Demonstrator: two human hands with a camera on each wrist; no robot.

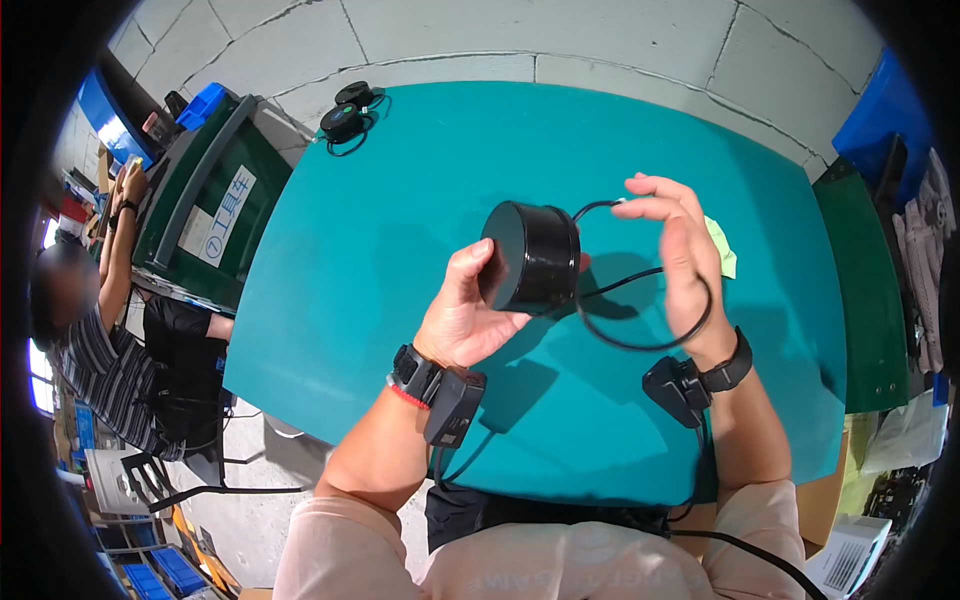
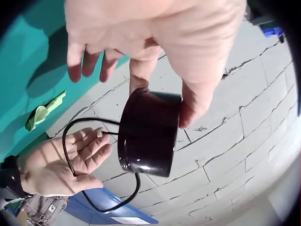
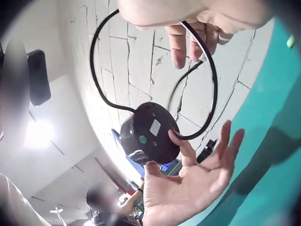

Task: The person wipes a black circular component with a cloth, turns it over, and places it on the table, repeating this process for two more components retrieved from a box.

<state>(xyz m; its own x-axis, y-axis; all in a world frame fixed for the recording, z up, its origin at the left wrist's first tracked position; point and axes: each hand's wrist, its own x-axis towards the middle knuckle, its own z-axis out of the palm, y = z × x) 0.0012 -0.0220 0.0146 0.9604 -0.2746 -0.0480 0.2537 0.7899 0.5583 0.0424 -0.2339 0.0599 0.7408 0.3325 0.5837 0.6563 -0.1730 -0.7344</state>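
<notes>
My left hand (image 1: 468, 312) pinches a black round device (image 1: 545, 257) between thumb and fingers, holding it above the green table. In the right wrist view the device's flat face (image 3: 154, 128) shows a green dot and a pale diamond-shaped label. A black cable (image 1: 640, 347) runs from the device and loops across my right hand (image 1: 690, 270), whose fingers are extended and relaxed. The cable's small pale connector (image 2: 99, 134) lies by the right fingertips in the left wrist view; whether they touch it I cannot tell.
Two black round devices with cables (image 1: 343, 122) sit at the table's far left corner. A crumpled yellow-green paper (image 1: 720, 248) lies right of my right hand. A green cart (image 1: 200, 200) stands at the left, near a seated person (image 1: 110, 350). A brick wall (image 1: 450, 40) rises behind the table.
</notes>
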